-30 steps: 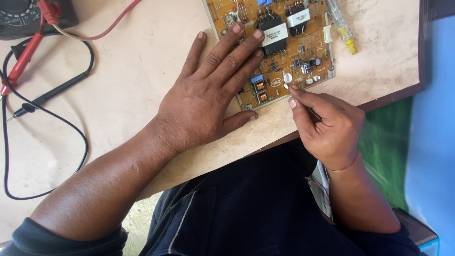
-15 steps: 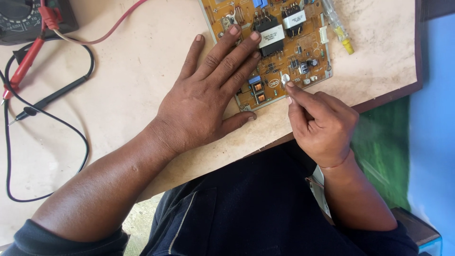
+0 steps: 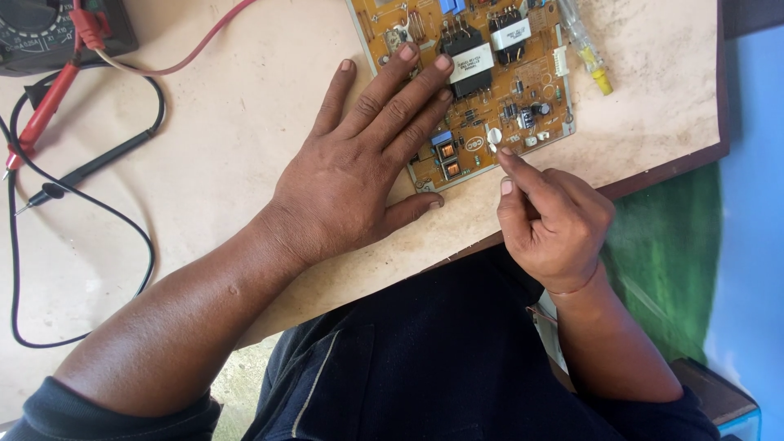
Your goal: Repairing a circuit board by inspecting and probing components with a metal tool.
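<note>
A yellow-brown circuit board [image 3: 535, 82] lies near the table's front edge, carrying black and white transformers and small parts. My left hand [image 3: 351, 188] rests flat on the board's left part with its fingers spread and its thumb on the table. My right hand [image 3: 555, 220] is at the board's near edge, curled. Its index fingertip touches a small white round part [image 3: 494, 135] on the board. I see nothing held in that hand.
A dark multimeter [image 3: 49, 33] sits at the far left, with a red probe [image 3: 45, 110], a black probe [image 3: 90, 167] and looping leads on the beige table [image 3: 204, 139]. A screwdriver with a clear yellow handle [image 3: 588, 49] lies right of the board. Green ground [image 3: 661, 245] shows beyond the edge.
My right hand has shifted slightly, and its index finger now stretches out to the white part. The left hand stays flat on the board.
</note>
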